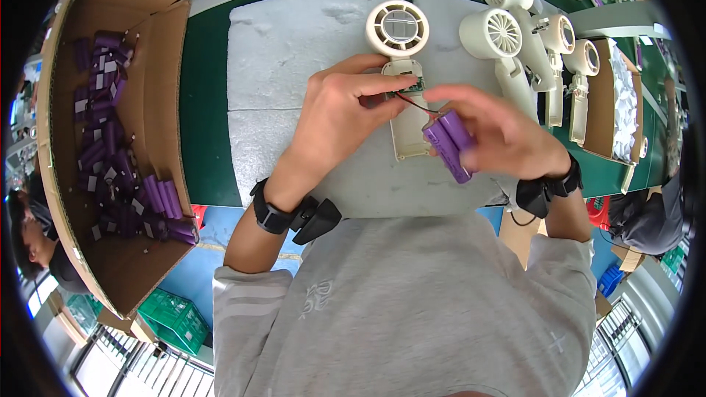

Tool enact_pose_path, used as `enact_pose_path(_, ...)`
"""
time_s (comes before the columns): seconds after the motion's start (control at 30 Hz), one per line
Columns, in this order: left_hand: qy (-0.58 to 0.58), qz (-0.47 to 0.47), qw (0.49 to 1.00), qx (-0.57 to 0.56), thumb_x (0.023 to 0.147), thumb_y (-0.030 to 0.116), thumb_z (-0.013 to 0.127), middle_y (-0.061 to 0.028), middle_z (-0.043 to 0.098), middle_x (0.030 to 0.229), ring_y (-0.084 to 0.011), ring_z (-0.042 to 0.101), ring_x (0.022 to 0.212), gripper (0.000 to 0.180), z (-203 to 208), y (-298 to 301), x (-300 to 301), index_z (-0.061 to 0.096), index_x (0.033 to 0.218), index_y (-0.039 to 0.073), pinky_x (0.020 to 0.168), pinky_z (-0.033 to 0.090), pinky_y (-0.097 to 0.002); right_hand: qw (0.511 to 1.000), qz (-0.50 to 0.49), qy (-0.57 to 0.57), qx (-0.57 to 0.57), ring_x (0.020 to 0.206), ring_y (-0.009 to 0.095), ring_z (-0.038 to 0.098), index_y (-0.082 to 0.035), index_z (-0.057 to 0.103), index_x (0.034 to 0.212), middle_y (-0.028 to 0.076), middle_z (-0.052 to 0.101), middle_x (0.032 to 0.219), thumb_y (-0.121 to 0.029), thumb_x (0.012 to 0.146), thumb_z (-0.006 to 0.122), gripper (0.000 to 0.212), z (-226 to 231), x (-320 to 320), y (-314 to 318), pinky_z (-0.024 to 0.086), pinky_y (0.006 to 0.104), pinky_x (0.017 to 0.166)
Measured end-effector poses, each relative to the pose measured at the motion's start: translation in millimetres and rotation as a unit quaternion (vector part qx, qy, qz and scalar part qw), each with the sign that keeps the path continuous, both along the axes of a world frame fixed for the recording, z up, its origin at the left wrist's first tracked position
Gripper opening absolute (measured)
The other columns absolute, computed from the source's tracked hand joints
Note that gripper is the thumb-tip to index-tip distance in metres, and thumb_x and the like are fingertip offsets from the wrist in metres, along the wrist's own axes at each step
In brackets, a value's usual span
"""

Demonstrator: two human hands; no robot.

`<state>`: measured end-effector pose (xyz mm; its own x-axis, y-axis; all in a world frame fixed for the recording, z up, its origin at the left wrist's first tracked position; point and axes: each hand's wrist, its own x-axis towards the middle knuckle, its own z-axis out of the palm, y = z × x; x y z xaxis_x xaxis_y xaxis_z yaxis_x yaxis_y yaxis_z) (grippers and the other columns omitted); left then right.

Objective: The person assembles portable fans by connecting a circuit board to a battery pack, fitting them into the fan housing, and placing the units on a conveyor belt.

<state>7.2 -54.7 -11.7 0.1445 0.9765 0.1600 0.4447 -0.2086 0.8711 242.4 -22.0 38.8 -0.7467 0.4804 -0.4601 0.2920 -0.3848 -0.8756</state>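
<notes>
On white foam lies a cream handheld fan [398, 28], its handle shell [410, 136] opened toward me. A small green circuit board [415, 82] shows near the top of the handle. My left hand [346, 103] is closed at the upper handle, its fingertips at the board and the thin red and black wires. Those wires run to a purple battery pack [448, 143] of two cells, tilted over the handle's right edge. My right hand [507, 132] grips the pack from its right side, thumb and fingers around it; that hand is slightly blurred.
At left stands a deep cardboard box [158, 66] holding many purple battery packs [110, 140]. Several cream fans [494, 33] lie at the right on the foam and green table. Beyond them is a carton [603, 103] of white pieces. A foam slab [272, 66] covers the work area.
</notes>
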Motion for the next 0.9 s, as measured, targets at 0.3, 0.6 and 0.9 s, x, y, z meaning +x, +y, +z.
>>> enact_pose_path(0.3,0.033,-0.029,0.997,0.058,0.073,0.002,0.075,-0.0159,0.07,0.101,-0.0257,0.069,0.07,0.03,4,0,-2,0.075,0.102,0.011,0.063,0.055,-0.0307,0.991,-0.036,0.018,0.13,0.11,0.022,0.055,-0.007,0.044,0.136,0.008,0.055,0.117,-0.001,0.06,0.079,0.084,-12,-5,-21,0.048,0.0314,0.089)
enact_pose_path(0.6,0.062,-0.087,0.993,0.052,0.076,0.002,0.074,-0.0184,0.068,0.108,-0.0277,0.068,0.07,0.031,2,7,-12,0.073,0.106,0.01,0.062,0.054,-0.0302,0.891,-0.045,-0.067,0.446,0.112,0.028,0.054,-0.006,0.057,0.121,0.01,0.056,0.121,-0.002,0.054,0.082,0.072,-23,-29,-32,0.049,0.0365,0.09)
enact_pose_path(0.9,0.024,-0.092,0.992,0.083,0.08,0.002,0.069,-0.02,0.068,0.095,-0.0363,0.067,0.089,0.025,0,7,-12,0.073,0.103,0.009,0.079,0.056,-0.0415,0.841,-0.093,-0.09,0.525,0.104,0.032,0.059,0.0,0.065,0.107,0.014,0.059,0.122,-0.001,0.056,0.084,0.055,-33,-37,-50,0.054,0.0365,0.084)
